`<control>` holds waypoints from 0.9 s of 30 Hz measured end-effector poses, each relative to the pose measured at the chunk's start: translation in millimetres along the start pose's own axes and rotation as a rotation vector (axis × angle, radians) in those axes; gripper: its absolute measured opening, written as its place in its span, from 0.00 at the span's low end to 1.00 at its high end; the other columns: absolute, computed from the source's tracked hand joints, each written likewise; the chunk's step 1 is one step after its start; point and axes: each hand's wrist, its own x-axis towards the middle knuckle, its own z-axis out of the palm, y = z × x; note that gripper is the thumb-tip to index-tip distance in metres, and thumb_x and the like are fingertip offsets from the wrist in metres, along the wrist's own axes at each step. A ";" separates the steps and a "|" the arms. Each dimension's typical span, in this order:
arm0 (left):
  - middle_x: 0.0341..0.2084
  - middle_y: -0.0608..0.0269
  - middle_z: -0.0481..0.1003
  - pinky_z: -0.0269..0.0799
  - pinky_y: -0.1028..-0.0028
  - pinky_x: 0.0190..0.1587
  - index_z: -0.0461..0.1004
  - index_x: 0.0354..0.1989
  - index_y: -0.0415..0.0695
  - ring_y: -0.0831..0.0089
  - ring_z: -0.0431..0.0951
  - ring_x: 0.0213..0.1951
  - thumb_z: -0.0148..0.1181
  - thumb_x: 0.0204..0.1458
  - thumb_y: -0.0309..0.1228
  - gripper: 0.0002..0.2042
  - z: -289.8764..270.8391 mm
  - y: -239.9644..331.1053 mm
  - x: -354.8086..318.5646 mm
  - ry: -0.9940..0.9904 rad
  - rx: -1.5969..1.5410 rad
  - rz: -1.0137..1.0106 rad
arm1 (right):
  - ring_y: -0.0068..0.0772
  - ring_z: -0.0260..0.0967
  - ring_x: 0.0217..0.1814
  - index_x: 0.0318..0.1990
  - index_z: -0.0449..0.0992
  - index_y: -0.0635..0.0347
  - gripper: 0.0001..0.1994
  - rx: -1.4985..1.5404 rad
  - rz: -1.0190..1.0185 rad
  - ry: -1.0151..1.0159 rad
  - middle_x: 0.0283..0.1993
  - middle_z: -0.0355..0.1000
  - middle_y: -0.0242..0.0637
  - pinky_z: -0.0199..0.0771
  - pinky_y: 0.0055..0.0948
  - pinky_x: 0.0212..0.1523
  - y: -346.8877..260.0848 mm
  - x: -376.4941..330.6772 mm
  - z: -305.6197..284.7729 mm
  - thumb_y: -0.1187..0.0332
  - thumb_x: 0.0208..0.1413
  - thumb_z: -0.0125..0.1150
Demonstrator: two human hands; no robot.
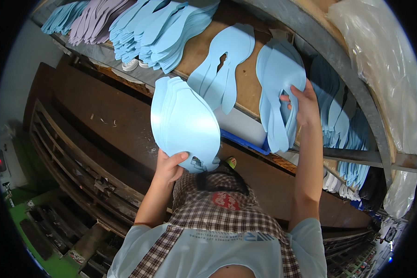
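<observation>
The left hand [169, 166] holds a fanned stack [185, 118] of light blue cut sheets, which look like thin foam or leather. Its thumb presses on the upper face, close to a small opening in the sheets; the other fingers are mostly hidden below. This stack is in the air, in front of the person's body, and its wide end points away.

The right hand [305, 103] is closed around the side of a second stack [278, 65] of the same colour, at the right part of the wooden shelf [248, 88]. The thumb lies on top, and some fingertips can be seen through the opening of the pieces. The narrow legs of this stack reach over the shelf's front edge.

Between the two stacks, a few loose blue pieces [234, 44] lie flat on the shelf. Farther left are a thick blue pile [171, 32] and, beside it, a pale purple pile [95, 21]. A blue bin [245, 144] stands below the edge. The person wears a checked apron [222, 222].
</observation>
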 end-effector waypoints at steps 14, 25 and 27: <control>0.43 0.55 0.69 0.68 0.67 0.48 0.61 0.52 0.37 0.65 0.71 0.46 0.64 0.37 0.20 0.30 -4.4 5.9 -0.4 0.028 -0.037 0.000 | 0.34 0.69 0.16 0.48 0.67 0.62 0.16 0.292 -0.006 -0.462 0.33 0.72 0.44 0.55 0.19 0.06 1.4 -70.2 -26.5 0.79 0.50 0.53; 0.42 0.57 0.71 0.69 0.67 0.46 0.64 0.51 0.37 0.67 0.73 0.44 0.63 0.41 0.19 0.25 -8.3 8.2 -7.5 -0.029 -0.040 -0.014 | 0.22 0.58 0.11 0.53 0.61 0.61 0.19 0.275 -0.055 -0.221 0.31 0.69 0.38 0.53 0.15 0.06 5.3 -36.6 -22.9 0.76 0.52 0.52; 0.44 0.57 0.71 0.68 0.67 0.47 0.64 0.51 0.39 0.69 0.72 0.45 0.62 0.42 0.18 0.25 -8.3 6.4 -7.2 -0.083 -0.013 0.013 | 0.22 0.59 0.13 0.53 0.60 0.62 0.19 0.219 -0.034 -0.116 0.31 0.68 0.36 0.59 0.18 0.11 7.8 -7.0 -14.9 0.74 0.53 0.52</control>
